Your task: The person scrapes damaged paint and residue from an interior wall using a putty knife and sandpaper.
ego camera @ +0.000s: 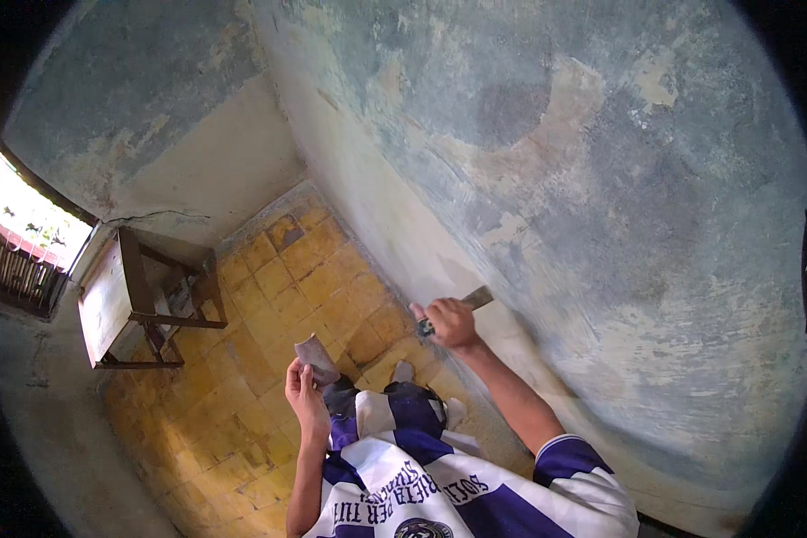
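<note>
My right hand (449,323) is closed around the dark handle of a scraper, whose flat metal blade (479,297) points at the lower part of the wall. Whether the blade touches the wall I cannot tell. In my left hand (304,390), between thumb and fingers, is a small greyish-brown sheet (317,360) with a curved upper edge, perhaps sandpaper. It is held over the floor, left of my legs. The wall (612,269) on the right has patchy grey-blue paint with pale worn areas and scrape marks.
A wooden table (104,302) with dark legs stands at the left by a barred window (30,215). Yellow floor tiles (276,286) run up to the room's corner. A crack (158,214) crosses the far wall. My feet are close to the right wall's base.
</note>
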Demonstrator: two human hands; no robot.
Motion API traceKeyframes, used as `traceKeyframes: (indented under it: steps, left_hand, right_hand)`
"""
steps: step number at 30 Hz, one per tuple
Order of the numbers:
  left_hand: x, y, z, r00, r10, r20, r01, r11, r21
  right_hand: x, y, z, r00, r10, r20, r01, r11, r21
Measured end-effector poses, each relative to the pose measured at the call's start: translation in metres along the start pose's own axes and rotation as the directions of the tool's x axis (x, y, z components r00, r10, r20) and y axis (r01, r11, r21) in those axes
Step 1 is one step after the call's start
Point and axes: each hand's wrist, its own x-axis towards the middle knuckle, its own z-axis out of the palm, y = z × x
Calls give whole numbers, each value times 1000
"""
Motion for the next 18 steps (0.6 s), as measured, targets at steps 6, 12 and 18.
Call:
traceKeyframes:
  steps: [6,12,18]
  left_hand:
    - [-4,8,11,1000,6,-22,-6,1000,8]
    - [-4,0,5,999,5,-35,-4,1000,22]
    - [-3,-3,-2,1000,-1,-5,1,1000,-10]
  right_hand:
    - [-3,3,-6,999,-27,-18,28,999,20]
    - [3,-20,-11,995,-101,16,99,991,87]
    - [-12,1,8,999,49,2,-49,997,63]
